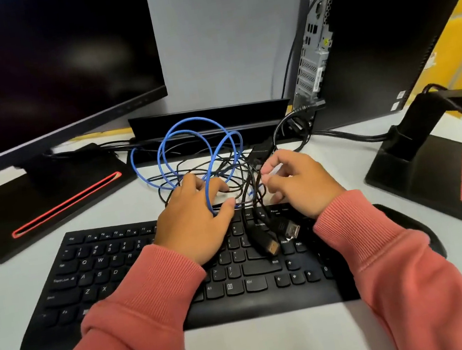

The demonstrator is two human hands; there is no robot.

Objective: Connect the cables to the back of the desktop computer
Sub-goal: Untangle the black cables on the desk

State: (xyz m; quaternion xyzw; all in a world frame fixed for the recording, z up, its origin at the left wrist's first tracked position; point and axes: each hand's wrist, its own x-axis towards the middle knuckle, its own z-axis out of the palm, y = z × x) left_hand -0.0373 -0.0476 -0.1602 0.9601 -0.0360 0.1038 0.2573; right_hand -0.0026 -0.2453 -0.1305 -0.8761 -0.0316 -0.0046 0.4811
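Note:
A tangle of thin black cables [238,170] and a looped blue network cable [165,155] lies on the desk behind the keyboard. My left hand [198,226] rests in the tangle, a blue loop passing over its fingers. My right hand [301,181] pinches thin black wires at its fingertips. Two black video plugs [280,237] with metal ends lie on the keyboard between my hands. The desktop computer [376,28] stands upright at the right; its rear port panel [312,48] faces left, with a black cable plugged in near its bottom.
A black keyboard [118,273] sits under my wrists. A dark monitor [37,63] on a red-trimmed base [45,203] stands at left. A second monitor stand [436,165] is at right, a mouse [409,224] beside my right sleeve. A grey partition [231,37] is behind.

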